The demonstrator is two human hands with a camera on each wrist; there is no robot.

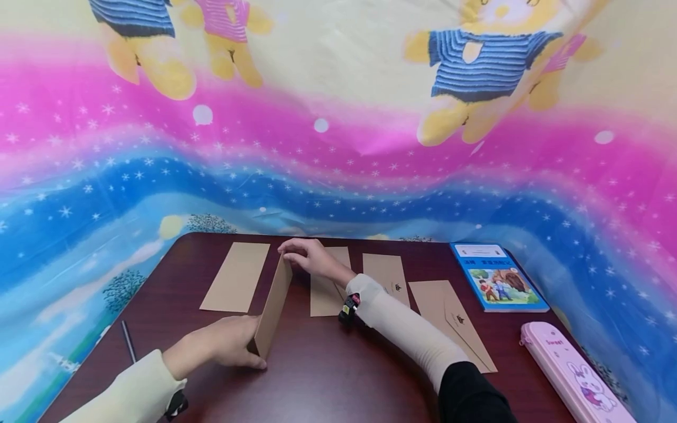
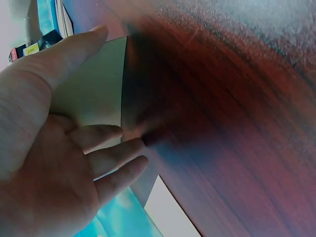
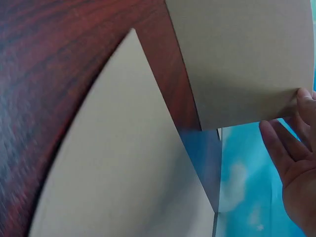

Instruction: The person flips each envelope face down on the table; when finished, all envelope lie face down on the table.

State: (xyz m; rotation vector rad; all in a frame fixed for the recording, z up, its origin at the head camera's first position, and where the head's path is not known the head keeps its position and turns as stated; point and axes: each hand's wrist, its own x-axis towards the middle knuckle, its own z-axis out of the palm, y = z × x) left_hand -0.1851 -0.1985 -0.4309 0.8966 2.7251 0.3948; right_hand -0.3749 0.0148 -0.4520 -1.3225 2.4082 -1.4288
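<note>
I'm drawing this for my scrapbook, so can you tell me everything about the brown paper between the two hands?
The brown paper is long and narrow, with straight edges, and looks like thin card. No writing shows on the sides in view. It is held up on edge over the table, running away from the person. The right hand pinches its far end; the left hand touches its near end. I can't tell whether it is one sheet or several.

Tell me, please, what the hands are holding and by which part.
A brown envelope: the left hand holds its near end, and the right hand grips the top of its far end.
</note>
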